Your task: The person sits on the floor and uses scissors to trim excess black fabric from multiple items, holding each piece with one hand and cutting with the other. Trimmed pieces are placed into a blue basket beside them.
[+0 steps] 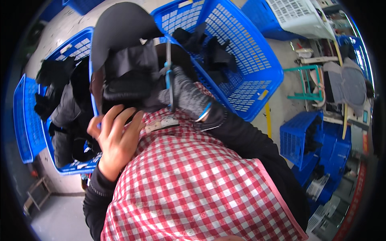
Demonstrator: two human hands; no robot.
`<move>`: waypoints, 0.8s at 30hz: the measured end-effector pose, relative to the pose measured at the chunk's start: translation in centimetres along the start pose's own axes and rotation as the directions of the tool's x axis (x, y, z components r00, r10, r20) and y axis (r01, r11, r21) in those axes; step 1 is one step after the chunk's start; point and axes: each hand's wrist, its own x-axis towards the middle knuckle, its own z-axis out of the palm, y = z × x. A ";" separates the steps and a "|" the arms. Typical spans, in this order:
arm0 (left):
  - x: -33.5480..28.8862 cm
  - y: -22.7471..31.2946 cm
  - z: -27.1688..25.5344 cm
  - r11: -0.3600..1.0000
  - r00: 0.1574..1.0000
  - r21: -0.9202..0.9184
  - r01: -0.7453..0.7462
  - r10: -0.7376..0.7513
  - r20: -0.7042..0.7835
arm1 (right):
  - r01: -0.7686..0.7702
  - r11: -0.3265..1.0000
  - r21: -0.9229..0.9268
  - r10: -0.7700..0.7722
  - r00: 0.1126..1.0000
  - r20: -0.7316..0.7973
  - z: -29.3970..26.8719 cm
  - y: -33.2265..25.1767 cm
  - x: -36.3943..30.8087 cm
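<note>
Your right fingers (pixel 177 80) grasped the blue-handled tool (pixel 168 77); your left fingers (pixel 107 123) curled loosely, whether gripping you couldn't tell; the black fabric piece (pixel 134 62) lay just beyond them; slack there might have let it slip, snagging on metal.

The single view looks steeply down from the left of two wide fisheye cameras on the wearer's head. The checked apron (pixel 189 176) fills the lower middle, very near; the left hand (pixel 114 138) and right hand (pixel 187 94) lie slightly farther off, left of centre and just above it. Straight edges bend toward the black rim.
</note>
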 end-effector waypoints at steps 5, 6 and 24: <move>5.3 0.7 -0.3 0.980 0.967 -0.102 -0.169 0.145 -0.209 | 0.085 0.967 0.240 -0.066 0.994 -0.086 2.4 0.8 0.6; 5.6 0.5 0.8 0.980 0.993 -0.166 -0.109 0.100 -0.064 | -0.057 0.614 0.788 0.045 0.998 0.038 2.2 0.7 0.5; 1.2 -5.9 11.8 0.613 0.923 -0.693 0.379 -0.300 0.240 | -0.328 0.716 0.617 0.204 0.942 0.265 0.5 7.0 -0.5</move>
